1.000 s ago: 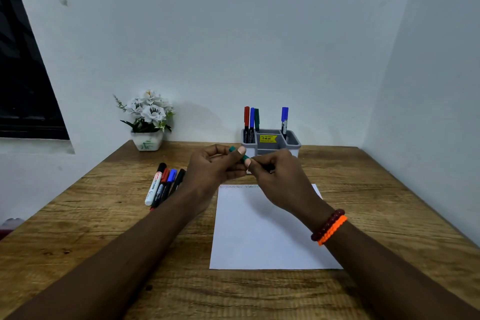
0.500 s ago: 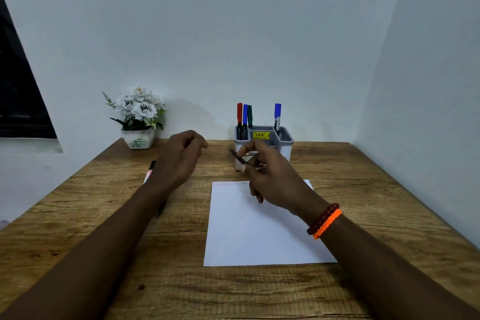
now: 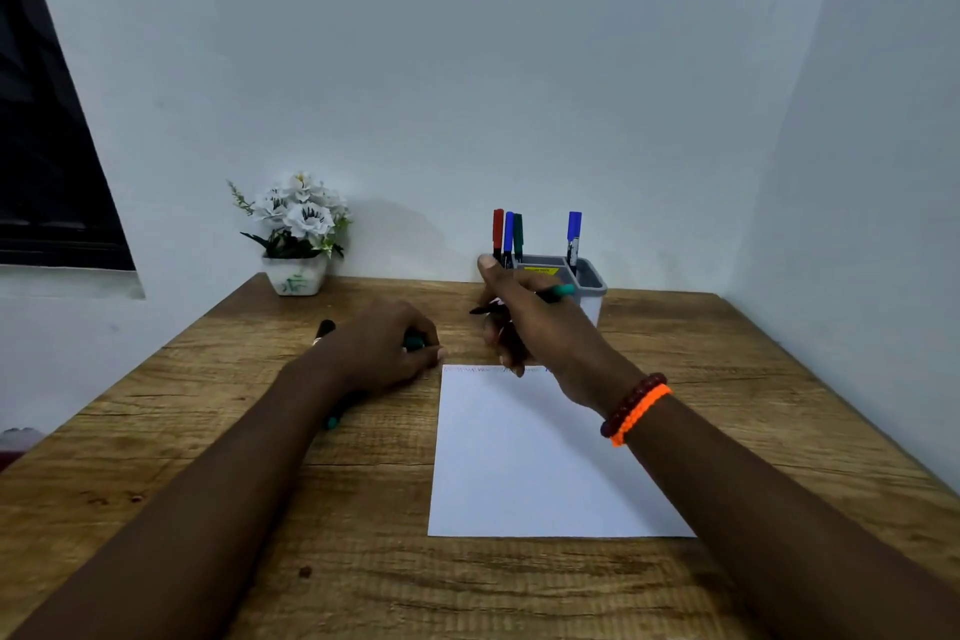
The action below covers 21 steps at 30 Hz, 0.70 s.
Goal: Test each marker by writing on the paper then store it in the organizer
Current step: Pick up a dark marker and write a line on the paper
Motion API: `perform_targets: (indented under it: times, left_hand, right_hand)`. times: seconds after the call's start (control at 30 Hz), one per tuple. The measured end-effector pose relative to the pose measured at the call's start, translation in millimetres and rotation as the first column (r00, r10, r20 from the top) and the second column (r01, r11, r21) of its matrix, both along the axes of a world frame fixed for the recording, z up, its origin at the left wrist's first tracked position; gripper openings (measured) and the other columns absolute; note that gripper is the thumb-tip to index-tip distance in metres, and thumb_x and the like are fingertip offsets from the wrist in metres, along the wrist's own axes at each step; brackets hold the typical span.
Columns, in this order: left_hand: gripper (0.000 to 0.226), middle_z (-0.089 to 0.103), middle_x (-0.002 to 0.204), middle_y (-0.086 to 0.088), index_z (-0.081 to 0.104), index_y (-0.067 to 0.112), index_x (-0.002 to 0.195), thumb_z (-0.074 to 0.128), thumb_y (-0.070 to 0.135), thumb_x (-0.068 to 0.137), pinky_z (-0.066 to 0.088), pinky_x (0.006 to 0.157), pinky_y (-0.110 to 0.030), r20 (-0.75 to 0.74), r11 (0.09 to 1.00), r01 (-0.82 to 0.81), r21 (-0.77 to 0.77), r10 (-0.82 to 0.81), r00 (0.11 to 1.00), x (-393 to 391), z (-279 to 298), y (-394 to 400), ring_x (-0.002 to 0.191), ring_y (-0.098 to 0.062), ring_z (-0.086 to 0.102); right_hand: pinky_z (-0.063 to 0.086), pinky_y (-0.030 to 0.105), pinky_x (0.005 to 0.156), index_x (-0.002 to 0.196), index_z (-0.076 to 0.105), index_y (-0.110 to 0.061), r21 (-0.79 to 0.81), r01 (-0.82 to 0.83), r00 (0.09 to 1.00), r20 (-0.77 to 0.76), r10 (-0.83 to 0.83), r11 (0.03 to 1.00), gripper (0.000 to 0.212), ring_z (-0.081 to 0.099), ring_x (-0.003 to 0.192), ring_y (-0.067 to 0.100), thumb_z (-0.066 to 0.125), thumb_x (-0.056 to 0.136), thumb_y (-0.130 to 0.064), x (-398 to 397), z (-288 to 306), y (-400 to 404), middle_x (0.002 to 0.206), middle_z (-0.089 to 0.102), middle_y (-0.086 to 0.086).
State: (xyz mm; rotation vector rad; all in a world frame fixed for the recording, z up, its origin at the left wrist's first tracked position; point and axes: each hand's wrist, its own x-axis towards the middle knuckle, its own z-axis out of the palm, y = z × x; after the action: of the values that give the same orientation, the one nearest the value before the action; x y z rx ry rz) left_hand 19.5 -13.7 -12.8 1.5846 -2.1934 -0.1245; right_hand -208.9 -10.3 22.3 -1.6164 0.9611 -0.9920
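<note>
Four markers already stand upright in the grey organizer at the back of the wooden desk: a red marker, a blue marker and a dark green marker grouped in its left compartment, and a second blue marker in a compartment to the right. Judging by this, four markers look finished.

The right hand, wearing a dark red and an orange bracelet at the wrist, grips an uncapped green marker between curled fingers, tip pointing left, held just above the far edge of the white paper. A faint row of scribbles runs along that top edge of the paper; the rest of the sheet is blank. The marker tip does not appear to touch the paper.

The left hand rests on the desk just left of the paper, fingers curled round a small green object, probably the cap. The two hands are apart.

Under the left hand and forearm lie more markers; only a black end and a teal end show, so their number cannot be told. These appear to be still waiting for testing.

By this view, the fifth marker is about to be tried. Writing with it, capping it and storing it remain, then the others.

A pot of white flowers sits at the back left.
</note>
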Motion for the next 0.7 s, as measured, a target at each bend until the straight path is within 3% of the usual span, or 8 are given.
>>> perform_targets:
  times: [0.1,0.17,0.27,0.37,0.57,0.7]
  left_hand:
    - [0.02,0.069,0.074,0.018,0.078,0.029,0.083,0.068,0.041,0.095,0.037,0.062,-0.017,-0.032,1.0,0.005,-0.009,-0.005,0.999,2,-1,-1,0.072,0.004,0.06]
    - [0.021,0.07,0.076,0.019,0.078,0.031,0.083,0.068,0.047,0.093,0.042,0.064,-0.019,-0.069,1.0,0.006,0.02,-0.005,0.998,3,-2,-3,0.074,0.003,0.062]
    - [0.023,0.072,0.084,0.022,0.077,0.037,0.084,0.069,0.058,0.084,0.055,0.074,-0.026,-0.081,0.998,0.019,0.064,-0.014,0.997,5,-4,-5,0.083,0.002,0.066]
    - [0.013,0.072,0.087,0.02,0.076,0.036,0.082,0.078,0.049,0.084,0.055,0.078,-0.027,-0.08,0.996,0.045,0.074,-0.039,0.996,3,-3,-5,0.086,0.001,0.066]
    - [0.014,0.072,0.087,0.018,0.078,0.032,0.084,0.084,0.045,0.081,0.051,0.074,-0.021,-0.122,0.996,0.031,0.087,-0.02,0.992,2,-5,-7,0.086,0.0,0.065]
    - [0.013,0.072,0.087,0.016,0.079,0.029,0.087,0.083,0.039,0.082,0.049,0.072,-0.021,-0.122,0.997,0.032,0.076,-0.022,0.992,1,-5,-7,0.085,-0.001,0.065]
  right_hand:
    - [0.047,0.028,0.05,0.096,0.07,-0.008,0.083,-0.015,0.998,-0.052,0.019,0.996,0.069,0.063,0.057,0.024,0.044,0.103,-0.071,6,-9,-7,0.074,0.07,0.01]
    - [0.048,0.029,0.05,0.093,0.072,-0.007,0.123,-0.014,0.998,-0.054,0.02,0.992,0.065,0.066,0.059,0.026,0.049,0.104,-0.067,5,-20,-11,0.075,0.072,0.012]
    - [0.046,0.03,0.048,0.095,0.074,-0.001,0.154,-0.025,0.996,-0.075,0.037,0.988,0.037,0.064,0.056,0.024,0.063,0.107,-0.034,3,-33,-14,0.076,0.072,0.017]
    - [0.046,0.028,0.045,0.095,0.074,0.001,0.161,-0.027,0.996,-0.076,0.04,0.987,0.018,0.063,0.055,0.023,0.063,0.102,-0.012,3,-36,-16,0.077,0.073,0.019]
    - [0.05,0.027,0.046,0.088,0.077,0.003,0.06,0.013,0.977,-0.215,0.001,0.998,0.012,0.06,0.053,0.017,0.074,0.086,-0.008,6,-39,-18,0.067,0.069,0.008]
    - [0.043,0.024,0.04,0.081,0.077,0.005,-0.011,0.032,0.98,-0.197,-0.034,0.999,0.015,0.052,0.042,0.015,0.077,0.084,-0.01,13,-41,-13,0.06,0.067,0.005]
